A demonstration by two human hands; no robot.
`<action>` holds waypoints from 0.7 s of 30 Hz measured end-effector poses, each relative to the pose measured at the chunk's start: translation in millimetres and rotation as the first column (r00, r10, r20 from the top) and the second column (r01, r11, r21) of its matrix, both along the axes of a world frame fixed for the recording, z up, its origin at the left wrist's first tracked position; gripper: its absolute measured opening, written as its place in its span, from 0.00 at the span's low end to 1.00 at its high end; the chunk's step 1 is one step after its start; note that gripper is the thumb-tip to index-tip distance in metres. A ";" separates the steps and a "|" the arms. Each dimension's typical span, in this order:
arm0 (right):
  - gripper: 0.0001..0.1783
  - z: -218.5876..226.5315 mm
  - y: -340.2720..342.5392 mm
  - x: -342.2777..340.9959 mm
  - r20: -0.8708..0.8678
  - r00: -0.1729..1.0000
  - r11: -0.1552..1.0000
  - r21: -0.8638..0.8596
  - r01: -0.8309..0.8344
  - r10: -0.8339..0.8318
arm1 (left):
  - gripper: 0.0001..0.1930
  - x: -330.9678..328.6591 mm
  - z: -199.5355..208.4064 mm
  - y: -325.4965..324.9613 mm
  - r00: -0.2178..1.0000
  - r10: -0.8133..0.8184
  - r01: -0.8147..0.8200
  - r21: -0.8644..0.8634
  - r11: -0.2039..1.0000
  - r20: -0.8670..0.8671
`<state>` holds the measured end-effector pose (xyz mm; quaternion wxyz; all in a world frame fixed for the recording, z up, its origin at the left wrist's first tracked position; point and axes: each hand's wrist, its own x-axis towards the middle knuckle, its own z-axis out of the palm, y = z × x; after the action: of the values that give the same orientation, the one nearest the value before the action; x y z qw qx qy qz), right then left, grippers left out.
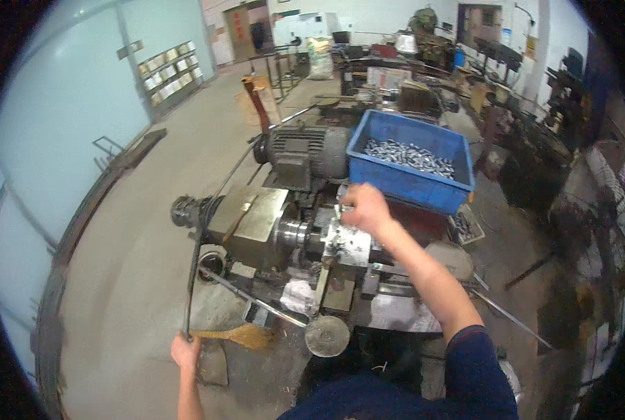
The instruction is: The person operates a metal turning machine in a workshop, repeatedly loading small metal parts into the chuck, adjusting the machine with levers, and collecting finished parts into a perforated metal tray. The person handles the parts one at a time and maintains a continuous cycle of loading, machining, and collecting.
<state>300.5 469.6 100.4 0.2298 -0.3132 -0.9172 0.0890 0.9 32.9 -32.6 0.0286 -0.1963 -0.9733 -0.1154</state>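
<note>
- Presently, your right hand (366,208) is above the far edge of the drilled metal block (351,246); the block lies just below it, toward your body and slightly to the left.
- Of your two hands, the right is clearly nearer the block; the left hand (186,350) is well apart, low on the left side.
- The block looks roughly square from above, so no clear long axis is recorded. The shiny spindle (293,234) lies to its left, its axis running left to right toward the block.
- Your right arm is outstretched, coming in from the lower right and angled up and leftward; the hand is bent over, fingers curled narrow and pointing left. Whether they grip anything cannot be told at this size.
- Your left hand is closed around the lower end of the dark lever (194,273). The lever's long axis runs away from you, leaning slightly right, up to the left end of the metal box (253,203).
- Your left forearm is nearly upright in view, wrist close to straight.
- Beyond your right hand, the blue crate (403,185) contains many small metal pieces (410,157); the motor (311,152) is to the crate's left.
</note>
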 end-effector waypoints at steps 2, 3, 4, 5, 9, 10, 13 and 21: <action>0.33 16.8 16.3 24.7 -0.282 0.950 0.990 0.000 0.139 -0.133 | 0.20 -11.1 -1.6 3.9 1.000 -0.017 0.017 -0.013 1.000 0.002; 0.39 21.5 18.0 31.6 -0.186 0.946 0.964 -0.059 0.259 -0.265 | 0.20 -13.9 -2.0 7.6 0.997 -0.064 0.063 -0.031 0.998 -0.044; 0.39 22.8 13.4 37.5 -0.122 0.960 0.967 -0.058 0.247 -0.252 | 0.20 -15.9 -2.1 11.3 0.990 -0.110 0.106 -0.050 0.993 -0.089; 0.39 23.6 6.2 44.2 -0.059 0.969 0.970 -0.055 0.235 -0.238 | 0.21 -17.5 0.8 17.1 0.979 -0.156 0.148 -0.066 0.987 -0.134; 0.27 -14.4 -13.5 77.6 -0.084 0.996 0.994 -0.108 0.013 -0.022 | 0.20 27.9 56.9 68.7 0.918 -0.365 0.310 -0.292 0.905 -0.157; 0.25 -24.8 -20.6 88.1 -0.100 0.995 0.992 -0.128 -0.004 -0.009 | 0.20 33.2 62.3 80.5 0.875 -0.469 0.448 -0.166 0.878 -0.122; 0.25 -51.4 -52.1 136.5 -0.067 0.994 0.946 -0.317 0.062 -0.088 | 0.19 55.7 72.3 117.8 0.700 -0.714 0.708 0.143 0.692 -0.009; 0.24 -125.9 -164.8 380.5 0.088 0.749 0.626 -0.490 0.606 -0.656 | 0.13 93.0 -34.9 217.9 0.461 -0.831 0.691 0.463 0.556 0.311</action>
<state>680.9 304.8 -25.4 0.2042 -0.6572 -0.6821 0.2471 93.9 250.8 -67.5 -0.2515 -0.5711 -0.7241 -0.2938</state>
